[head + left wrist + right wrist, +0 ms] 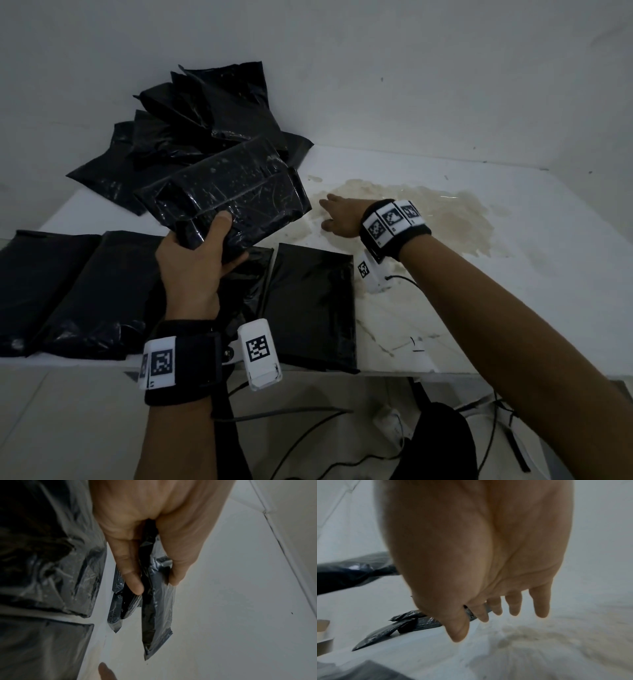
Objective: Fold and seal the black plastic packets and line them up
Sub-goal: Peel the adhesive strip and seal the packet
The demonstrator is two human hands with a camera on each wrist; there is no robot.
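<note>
**Left hand lifts a folded packet over the row**

While the white table [513,308] fills most of the head view, a yellowish-brown stain [428,209] spreads across its middle, and plain white walls [376,68] close in behind it and at the right. Below the table's near edge, dark cables [308,445] trail over a pale floor.

Gripped in the left hand [195,270], with the thumb on top and the fingers curled underneath, a folded black packet [226,192] is held above the table, tilted. Under it, a row of packets [308,305] lies flat side by side along the near edge. At the back left, a loose pile of packets [205,126] leans into the corner against the wall.

Over the stain, just beside the held packet, the right hand [339,216] reaches out with straight, spread fingers, holding nothing; whether it touches the table cannot be told.

Both wrists wear black bands carrying square black-and-white coded tags [260,349]. No readable writing or brand shows anywhere.
</note>
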